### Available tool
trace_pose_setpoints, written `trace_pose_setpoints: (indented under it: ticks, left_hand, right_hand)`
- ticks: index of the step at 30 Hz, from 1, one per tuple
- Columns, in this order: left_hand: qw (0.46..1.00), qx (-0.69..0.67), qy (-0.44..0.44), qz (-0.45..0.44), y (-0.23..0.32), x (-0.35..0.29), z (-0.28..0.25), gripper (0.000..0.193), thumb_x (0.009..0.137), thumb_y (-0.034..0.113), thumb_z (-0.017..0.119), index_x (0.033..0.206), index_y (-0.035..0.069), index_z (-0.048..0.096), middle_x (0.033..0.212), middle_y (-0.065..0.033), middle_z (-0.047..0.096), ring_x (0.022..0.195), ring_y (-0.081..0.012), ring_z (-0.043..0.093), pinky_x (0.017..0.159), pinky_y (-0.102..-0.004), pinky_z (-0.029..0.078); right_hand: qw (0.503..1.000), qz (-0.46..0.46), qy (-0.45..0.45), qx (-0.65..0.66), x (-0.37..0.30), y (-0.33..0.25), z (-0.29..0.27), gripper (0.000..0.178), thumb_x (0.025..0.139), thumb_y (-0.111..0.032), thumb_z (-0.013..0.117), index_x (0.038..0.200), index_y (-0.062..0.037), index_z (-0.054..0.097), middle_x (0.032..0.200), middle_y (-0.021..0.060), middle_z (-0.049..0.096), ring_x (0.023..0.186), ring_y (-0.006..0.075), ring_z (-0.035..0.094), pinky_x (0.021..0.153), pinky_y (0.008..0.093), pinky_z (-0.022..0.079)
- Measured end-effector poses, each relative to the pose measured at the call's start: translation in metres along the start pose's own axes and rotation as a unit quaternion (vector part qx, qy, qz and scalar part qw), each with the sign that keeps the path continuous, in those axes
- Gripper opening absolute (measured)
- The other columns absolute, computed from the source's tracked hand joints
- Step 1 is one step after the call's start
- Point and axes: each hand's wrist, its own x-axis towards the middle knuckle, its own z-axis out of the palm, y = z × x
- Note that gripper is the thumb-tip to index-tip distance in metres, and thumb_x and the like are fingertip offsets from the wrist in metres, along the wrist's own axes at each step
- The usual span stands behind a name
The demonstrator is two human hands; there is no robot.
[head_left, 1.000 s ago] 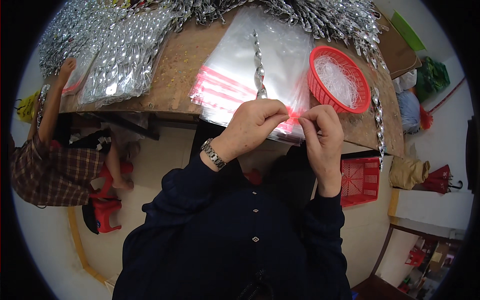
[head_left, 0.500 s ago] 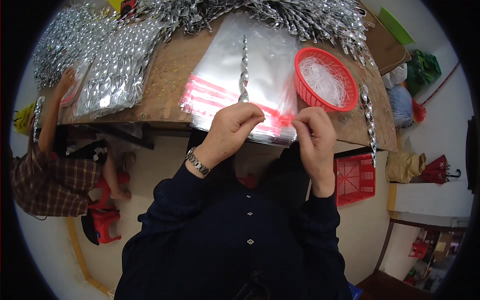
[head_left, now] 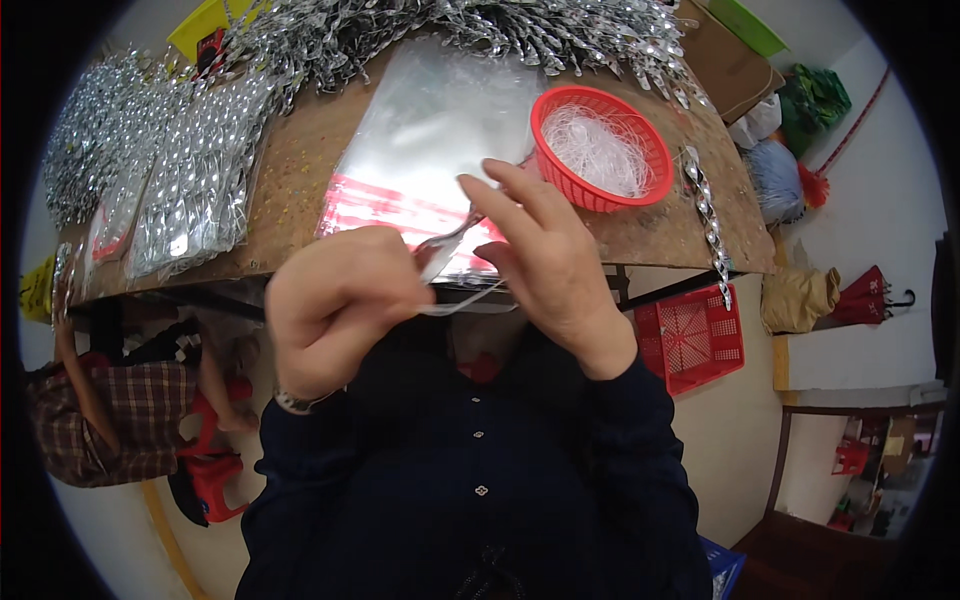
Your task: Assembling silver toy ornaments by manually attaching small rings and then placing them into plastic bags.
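My left hand (head_left: 345,300) is closed and a little blurred, pinching the lower end of a silver twisted strip (head_left: 447,240). A clear thread (head_left: 465,305) loops from its fingertips toward my right hand (head_left: 555,265). My right hand is spread beside the strip, thumb and fingers apart, with the strip passing between them. Whether its hidden fingers touch the thread I cannot make out. Under and beyond both hands lies a stack of clear plastic bags (head_left: 420,110) with red-printed edges. A red plastic basket (head_left: 655,190) of clear threads stands just beyond my right hand.
Silver twisted strips (head_left: 470,35) heap along the table's far side, with bagged ones (head_left: 195,170) at left. One strip (head_left: 708,225) hangs over the right table edge (head_left: 750,265). A red crate (head_left: 690,340) sits below. A person in a checked shirt (head_left: 110,410) is at left.
The strip has been lifted off the bags and tilted, its end now in my left hand. My left hand moved left and nearer; my right hand moved left and opened. The view shifted slightly.
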Motion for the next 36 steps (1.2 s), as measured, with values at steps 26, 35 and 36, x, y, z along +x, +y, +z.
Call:
trace_pose_setpoints:
  ticks: [26,35,36]
  left_hand:
    - [0.954,-0.113,0.205,-0.189,-0.025,-0.008,-0.021,0.019,0.098,0.011,0.047,0.105,-0.001,0.060,0.098,-0.0100,0.065,0.084,-0.0140,0.062,0.060,-0.0212,0.042]
    - [0.948,0.008,0.186,-0.258,-0.099,-0.018,-0.008,0.015,0.094,0.009,0.053,0.101,0.000,0.063,0.089,-0.0047,0.066,0.078,-0.0095,0.061,0.062,-0.0194,0.044]
    - [0.945,0.024,0.185,-0.268,-0.103,-0.019,-0.006,0.015,0.094,0.009,0.053,0.101,0.000,0.064,0.089,-0.0043,0.066,0.078,-0.0090,0.061,0.062,-0.0194,0.044]
  right_hand:
    - [0.963,0.230,0.137,0.021,-0.079,-0.004,-0.113,0.008,0.089,0.002,0.057,0.096,0.0020,0.061,0.081,0.0037,0.061,0.075,0.0110,0.056,0.070,0.0236,0.044]
    - [0.895,0.344,0.105,-0.262,-0.107,0.123,-0.149,0.021,0.090,-0.018,0.057,0.092,0.0018,0.064,0.074,0.0137,0.063,0.069,0.0238,0.060,0.064,0.0333,0.046]
    - [0.889,0.341,0.092,-0.290,-0.104,0.132,-0.148,0.022,0.089,-0.020,0.057,0.091,0.0007,0.065,0.075,0.0174,0.063,0.070,0.0300,0.062,0.065,0.0368,0.047]
